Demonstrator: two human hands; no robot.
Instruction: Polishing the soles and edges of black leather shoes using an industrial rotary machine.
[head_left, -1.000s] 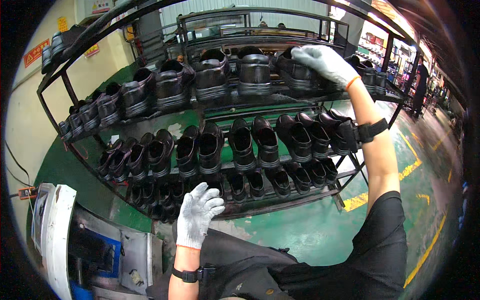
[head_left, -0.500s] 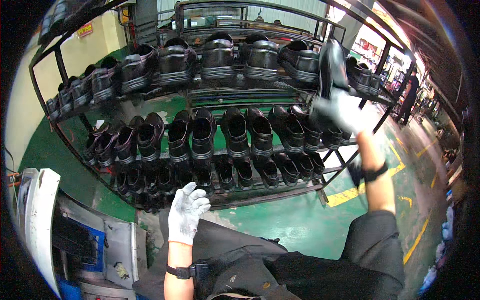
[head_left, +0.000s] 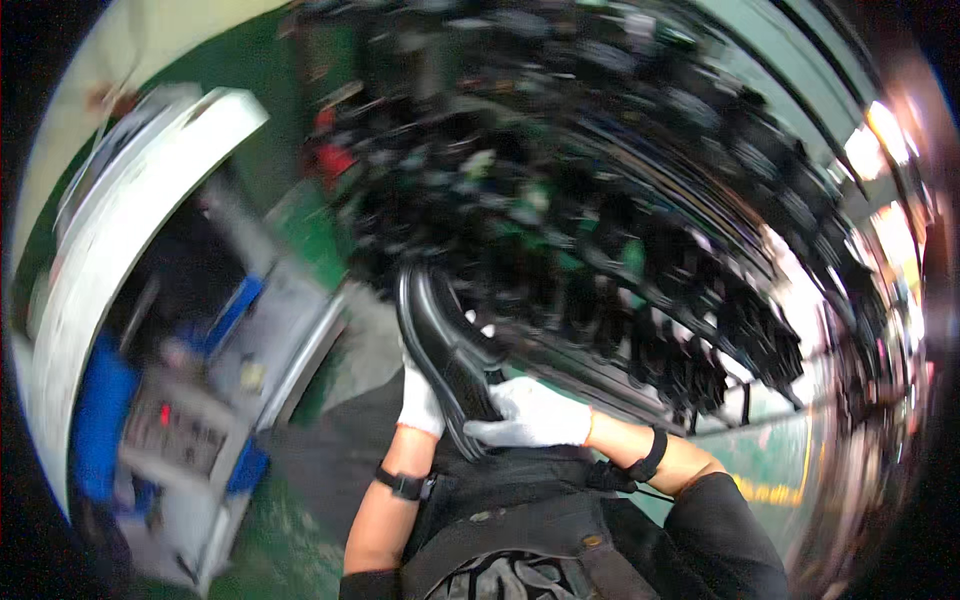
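A black leather shoe (head_left: 440, 335) is held in front of my body, its toe pointing away from me and its sole side turned to the left. My left hand (head_left: 420, 403), in a white glove, grips it along the sole side, with most of the fingers hidden behind the shoe. Small white spots beside the shoe's far edge may be fingertips. Around the heel end closes my right hand (head_left: 535, 412), also white-gloved, thumb across the near side.
A rack (head_left: 560, 365) with rows of black shoes, blurred by motion, runs across the far side. On the left stands a machine with a curved white cover (head_left: 150, 185), blue parts and a control panel (head_left: 175, 435) with a red light. Yellow lines mark the green floor at right.
The view has swung left toward the machine. My right hand has come down from the upper rack with the shoe, and my formerly empty left hand now holds it too.
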